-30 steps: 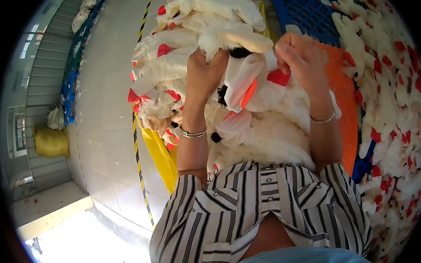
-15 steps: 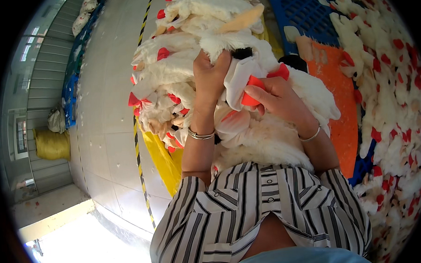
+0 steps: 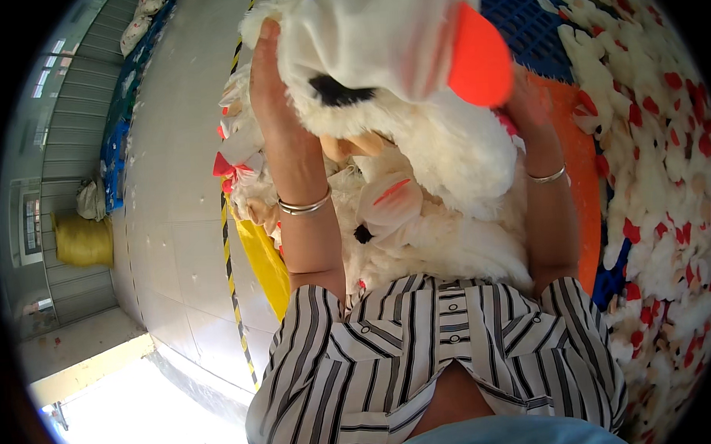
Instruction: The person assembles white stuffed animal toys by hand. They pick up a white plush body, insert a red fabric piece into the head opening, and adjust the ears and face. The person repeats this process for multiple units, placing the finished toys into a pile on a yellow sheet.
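A white unstuffed plush toy skin (image 3: 455, 152) is raised close in front of me, its fur side showing. It has a smooth white muzzle, a black patch (image 3: 339, 91) and a bright red flap (image 3: 479, 57) at the muzzle's end. My left hand (image 3: 272, 84) grips its left edge, fingers partly hidden behind the fur. At the right edge, my right hand (image 3: 530, 114) is closed around the cloth, slightly blurred and partly covered by the red flap. Below lies a heap of similar plush skins (image 3: 450, 250), one with a pale pink-marked patch (image 3: 390, 201).
To the right, an orange sheet (image 3: 577, 183) lies beside a blue plastic pallet (image 3: 525, 28) and a wide spread of white and red plush pieces (image 3: 660, 188). Yellow cloth (image 3: 264, 260) sits under the heap's left side. Farther left are a striped floor line (image 3: 234, 285) and a yellow bundle (image 3: 84, 241).
The plush skin has come up and closer, turned so its muzzle and black patches show large. Both hands have moved apart to its two sides; my right hand no longer pinches the red flap.
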Action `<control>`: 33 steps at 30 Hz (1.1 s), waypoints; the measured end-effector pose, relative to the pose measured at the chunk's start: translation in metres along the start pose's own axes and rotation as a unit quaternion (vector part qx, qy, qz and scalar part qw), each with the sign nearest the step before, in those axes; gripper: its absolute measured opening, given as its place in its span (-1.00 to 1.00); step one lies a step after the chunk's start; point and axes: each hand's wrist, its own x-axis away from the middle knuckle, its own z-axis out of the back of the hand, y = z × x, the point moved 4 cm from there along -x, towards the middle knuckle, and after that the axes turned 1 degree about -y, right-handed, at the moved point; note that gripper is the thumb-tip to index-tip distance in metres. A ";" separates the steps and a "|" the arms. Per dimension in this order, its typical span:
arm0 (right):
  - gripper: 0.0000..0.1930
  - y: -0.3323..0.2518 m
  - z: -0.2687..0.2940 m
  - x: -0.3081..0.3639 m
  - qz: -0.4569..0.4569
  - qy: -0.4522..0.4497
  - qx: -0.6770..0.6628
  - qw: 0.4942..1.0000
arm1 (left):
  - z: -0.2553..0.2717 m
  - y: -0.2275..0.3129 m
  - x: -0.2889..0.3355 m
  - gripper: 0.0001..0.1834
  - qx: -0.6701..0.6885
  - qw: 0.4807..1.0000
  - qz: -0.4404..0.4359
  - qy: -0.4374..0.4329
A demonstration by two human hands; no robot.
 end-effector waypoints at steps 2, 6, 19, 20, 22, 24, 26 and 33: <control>-0.49 0.031 -0.030 -0.007 -0.101 -0.048 -0.078 0.991 | 0.033 0.002 -0.013 -0.61 -0.160 0.979 -0.016 0.125; -0.47 0.096 -0.054 -0.022 -0.128 -0.065 -0.041 0.989 | 0.151 -0.041 -0.015 -0.68 -0.558 0.811 -0.077 0.157; -0.53 0.047 -0.055 0.008 -0.032 -0.256 0.189 0.947 | 0.031 -0.094 0.045 -0.65 -0.758 0.575 -0.069 -0.300; -0.52 0.039 -0.051 0.010 0.012 -0.203 0.192 0.960 | 0.040 -0.087 0.039 -0.70 -0.727 0.639 -0.037 -0.248; -0.52 0.043 -0.034 0.007 -0.023 -0.156 0.164 0.974 | 0.065 -0.070 0.029 -0.81 -0.647 0.749 0.027 -0.140; -0.51 0.048 -0.013 0.002 -0.069 -0.111 0.165 0.978 | 0.098 -0.039 0.028 -0.92 -0.515 0.854 0.026 0.072; -0.52 0.058 0.012 -0.001 -0.078 -0.008 0.202 0.976 | 0.133 -0.009 0.028 -0.84 -0.381 0.900 -0.094 0.188; -0.68 0.033 0.026 -0.004 -0.007 0.059 0.224 0.973 | 0.181 0.030 0.058 -0.82 -0.271 0.925 -0.157 0.214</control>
